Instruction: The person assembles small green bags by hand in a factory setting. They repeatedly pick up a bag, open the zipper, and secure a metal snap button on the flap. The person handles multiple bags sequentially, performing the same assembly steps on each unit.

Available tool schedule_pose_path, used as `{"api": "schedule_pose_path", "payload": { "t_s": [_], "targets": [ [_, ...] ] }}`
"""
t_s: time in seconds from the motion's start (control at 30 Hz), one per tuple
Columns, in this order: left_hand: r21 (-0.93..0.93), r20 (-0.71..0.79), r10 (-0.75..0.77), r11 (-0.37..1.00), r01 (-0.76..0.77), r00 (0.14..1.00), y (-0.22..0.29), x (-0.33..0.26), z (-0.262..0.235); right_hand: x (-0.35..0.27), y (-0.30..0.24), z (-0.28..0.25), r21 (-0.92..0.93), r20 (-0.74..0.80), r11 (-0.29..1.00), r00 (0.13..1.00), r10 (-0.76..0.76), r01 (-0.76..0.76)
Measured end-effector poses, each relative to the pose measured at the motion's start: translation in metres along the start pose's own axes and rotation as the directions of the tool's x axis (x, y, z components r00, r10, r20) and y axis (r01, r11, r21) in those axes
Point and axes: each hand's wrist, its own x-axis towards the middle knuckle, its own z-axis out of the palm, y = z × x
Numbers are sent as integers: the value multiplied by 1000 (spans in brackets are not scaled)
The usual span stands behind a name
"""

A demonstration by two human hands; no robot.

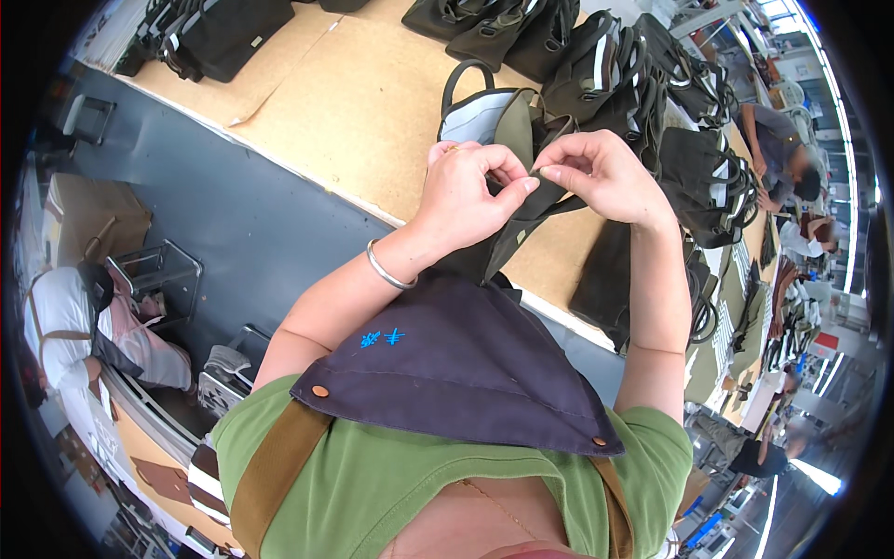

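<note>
Cardboard-topped workbench (354, 112), left hand (466, 191) and right hand (601, 172) raised, fingers pinching dark bag strap (521, 224)

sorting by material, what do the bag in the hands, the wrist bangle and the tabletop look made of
Bag: looks like matte olive woven fabric; its strap folds softly between the left hand and right hand.
Bangle: probably metal, silvery and shiny.
Tabletop: seemingly brown cardboard or fibreboard sheets, dull, with visible seams.

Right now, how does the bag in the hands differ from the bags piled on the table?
The held bag is lifted, its strap pinched between the left hand and right hand; the piled bags lie untouched on the table. The held bag shows pale lining; most piled ones look dark. All have looped handles.
</note>
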Motion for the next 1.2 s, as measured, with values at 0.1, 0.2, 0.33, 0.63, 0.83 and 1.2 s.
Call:
{"api": "schedule_pose_path", "payload": {
  "t_s": [0.1, 0.2, 0.33, 0.63, 0.83, 1.2],
  "targets": [
    [-29, 15, -19, 999, 20, 1000, 0, 0, -1, 0, 2, 2, -14, -49, 1000, 999, -8, 7],
    [-35, 10, -14, 999, 14, 1000, 0, -1, 1, -1, -1, 3, -52, -57, 998, 998, -24, 21],
    [18, -2, 8, 1000, -8, 1000, -3, -3, 2, -3, -4, 5, -37, -43, 999, 999, -30, 29],
    [-172, 94, -86, 980, 101, 992, -8, -5, -3, -4, 1, 10, -30, -50, 999, 999, -19, 17],
    [-73, 171, -11, 997, 24, 985, -8, -2, -10, -6, -1, 14, -47, -69, 996, 994, -84, 81],
    [-91, 212, -69, 992, 90, 975, 1, -11, -8, -11, 6, 22, 58, -121, 997, 991, -50, 57]
  ]
}}
